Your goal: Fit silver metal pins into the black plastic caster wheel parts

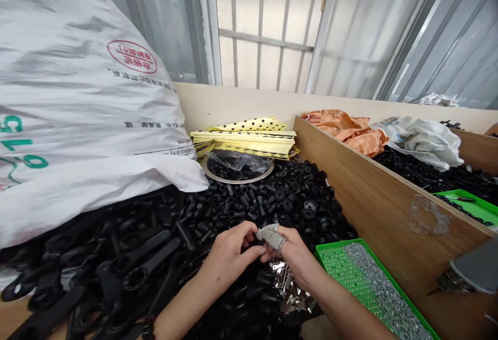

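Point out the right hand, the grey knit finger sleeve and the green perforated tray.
Right hand [298,254]: head view, on the back of the hand.
Grey knit finger sleeve [271,236]: head view, on its middle, between the two hands.
Green perforated tray [337,243]: head view, on its far rim.

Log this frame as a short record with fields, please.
Hands: left hand and right hand pinch a grey knit finger cover between them
Things: heaped black plastic parts below the hands; crumpled silver foil beside them
Rest: green perforated tray of screws; steel bowl; white woven sack; wooden partition
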`<state>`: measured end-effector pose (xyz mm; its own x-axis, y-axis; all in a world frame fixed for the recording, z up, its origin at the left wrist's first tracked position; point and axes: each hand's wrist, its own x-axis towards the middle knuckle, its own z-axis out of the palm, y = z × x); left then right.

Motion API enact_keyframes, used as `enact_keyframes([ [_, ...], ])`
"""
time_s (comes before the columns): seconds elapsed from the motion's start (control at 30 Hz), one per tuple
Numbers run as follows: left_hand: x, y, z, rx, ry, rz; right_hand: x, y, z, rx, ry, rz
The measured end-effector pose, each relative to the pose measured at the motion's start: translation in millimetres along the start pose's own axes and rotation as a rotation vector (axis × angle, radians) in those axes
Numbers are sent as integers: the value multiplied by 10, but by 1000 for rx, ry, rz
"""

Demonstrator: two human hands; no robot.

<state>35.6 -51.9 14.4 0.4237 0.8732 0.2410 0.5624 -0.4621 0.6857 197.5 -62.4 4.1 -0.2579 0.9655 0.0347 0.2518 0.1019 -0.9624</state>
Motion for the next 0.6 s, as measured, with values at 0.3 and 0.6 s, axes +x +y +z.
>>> enact_keyframes([
  [0.3,12,-63,33,31,71,127,-43,125,-106,-67,7,-26],
  [0.6,174,-248,-168,168,59,157,-77,97,-201,-154,-15,-64],
])
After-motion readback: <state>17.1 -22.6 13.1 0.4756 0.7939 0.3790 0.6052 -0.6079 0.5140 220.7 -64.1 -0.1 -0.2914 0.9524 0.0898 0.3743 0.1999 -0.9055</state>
